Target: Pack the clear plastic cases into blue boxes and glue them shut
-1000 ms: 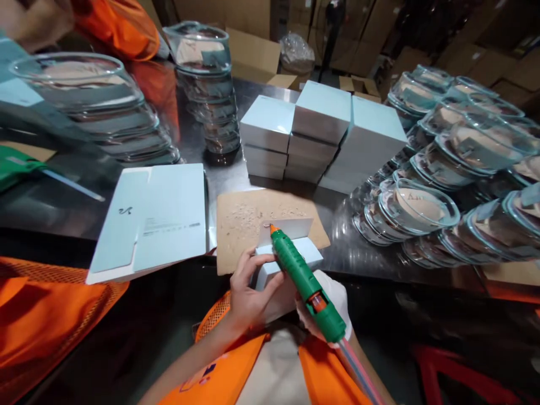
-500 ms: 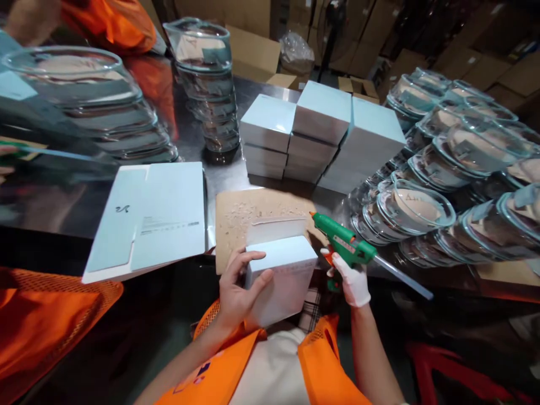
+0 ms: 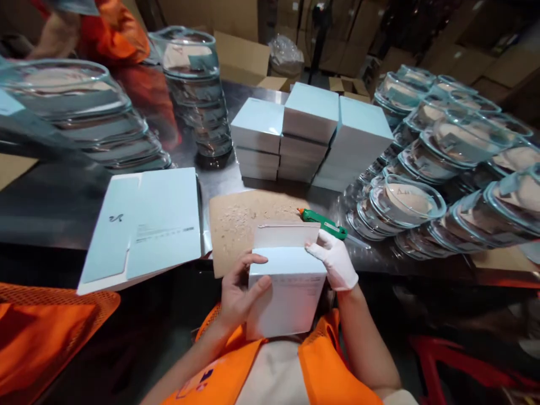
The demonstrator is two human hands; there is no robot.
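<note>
Box (image 3: 287, 292) held by both hands, left hand (image 3: 238, 292) fingers curled round it, gloved right hand (image 3: 335, 261) seemingly pinching its flap (image 3: 287, 234)

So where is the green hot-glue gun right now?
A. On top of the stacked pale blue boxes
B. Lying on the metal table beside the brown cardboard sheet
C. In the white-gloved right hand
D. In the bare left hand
B: the green hot-glue gun lies on the metal table at the brown cardboard sheet, while both hands grip the pale blue box.
</note>
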